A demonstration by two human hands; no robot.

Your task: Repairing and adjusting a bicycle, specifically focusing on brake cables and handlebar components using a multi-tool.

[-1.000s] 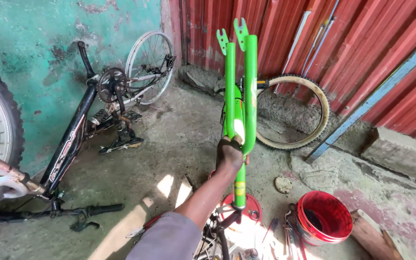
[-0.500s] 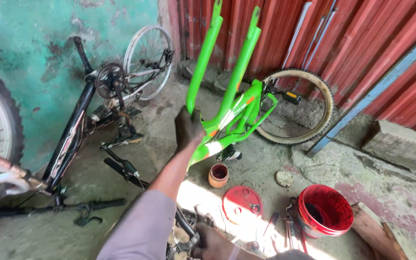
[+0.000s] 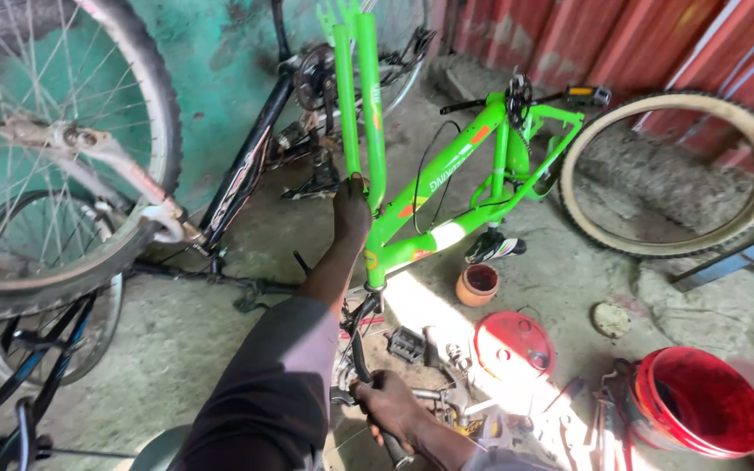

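Green bicycle frame (image 3: 473, 179) stands upside down on the concrete floor (image 3: 220, 340), fork legs pointing up. Left hand (image 3: 351, 209) is wrapped tight around the green fork (image 3: 358, 96); right hand (image 3: 390, 406) is clenched on the black handlebar grip (image 3: 368, 375) low down. Red bucket (image 3: 704, 401) sits well apart.

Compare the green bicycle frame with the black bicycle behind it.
The green bicycle frame has no wheels, its fork legs pointing up bare; the black bicycle keeps a spoked wheel. The left hand grips the green frame's fork and the right hand its handlebar; no hand touches the black bicycle. Green is bright, black dark. Both are upside down on the concrete floor.
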